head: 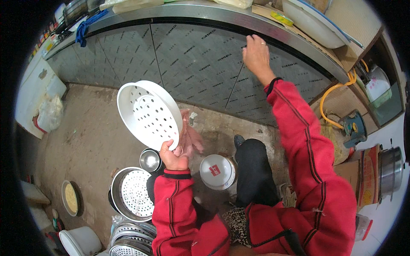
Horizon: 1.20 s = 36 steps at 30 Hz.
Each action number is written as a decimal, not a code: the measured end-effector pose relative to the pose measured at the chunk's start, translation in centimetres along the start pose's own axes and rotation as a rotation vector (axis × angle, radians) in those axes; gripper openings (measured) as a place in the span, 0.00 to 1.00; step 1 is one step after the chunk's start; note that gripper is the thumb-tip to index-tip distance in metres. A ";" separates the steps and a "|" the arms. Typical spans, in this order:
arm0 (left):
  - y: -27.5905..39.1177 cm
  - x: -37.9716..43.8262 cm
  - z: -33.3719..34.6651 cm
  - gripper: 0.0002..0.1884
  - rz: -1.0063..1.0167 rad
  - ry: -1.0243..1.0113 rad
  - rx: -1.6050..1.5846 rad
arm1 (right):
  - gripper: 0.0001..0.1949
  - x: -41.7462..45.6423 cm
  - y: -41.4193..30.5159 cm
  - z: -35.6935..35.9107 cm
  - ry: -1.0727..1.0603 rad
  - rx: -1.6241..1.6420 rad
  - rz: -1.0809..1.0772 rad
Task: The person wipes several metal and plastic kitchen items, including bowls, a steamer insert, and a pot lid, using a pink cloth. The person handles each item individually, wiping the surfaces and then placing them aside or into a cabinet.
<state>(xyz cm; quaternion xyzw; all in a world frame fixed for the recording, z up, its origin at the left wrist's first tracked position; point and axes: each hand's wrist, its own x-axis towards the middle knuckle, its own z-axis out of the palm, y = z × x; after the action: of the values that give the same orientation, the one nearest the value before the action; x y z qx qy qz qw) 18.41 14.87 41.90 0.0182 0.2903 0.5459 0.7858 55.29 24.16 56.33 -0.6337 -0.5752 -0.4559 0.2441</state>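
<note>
My left hand (174,156) grips the rim of a white perforated steamer tray or colander (153,118), tilted over the floor. A pink cloth (189,136) hangs or lies just behind that hand; whether the fingers hold it too is hidden. My right hand (256,56) is at the top edge of a grey cabinet door (198,60), below the metal counter edge, fingers curled. White plates or bowls (216,171) are stacked on the floor by my leg. Left of my left sleeve are metal bowls (150,160) and a steel steamer pot (117,192) with a perforated insert.
Perforated steamer trays (131,241) are piled at the bottom left, near a white bucket (81,241) and a bowl of yellowish food (71,197). A large white basin (315,27) rests on the counter. An orange hose (326,102) runs at the right, near a steel pot (391,172) on boxes.
</note>
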 end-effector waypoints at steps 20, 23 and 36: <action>1.7 1.7 -2.1 0.27 0.043 0.062 0.072 | 0.13 -3.5 -1.2 -3.6 0.156 -0.051 0.156; 2.4 2.1 -2.1 0.27 -0.076 0.000 -0.036 | 0.15 -5.2 -1.9 -7.5 0.164 0.067 0.137; 1.4 0.8 -1.6 0.23 -0.005 0.086 0.095 | 0.16 -10.8 -3.2 -21.1 0.173 0.099 0.234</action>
<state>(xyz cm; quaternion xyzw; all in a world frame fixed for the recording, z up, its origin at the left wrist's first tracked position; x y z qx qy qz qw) 16.65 15.70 40.64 0.0312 0.3496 0.5298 0.7721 46.80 1.82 56.20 -0.6419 -0.4961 -0.4483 0.3753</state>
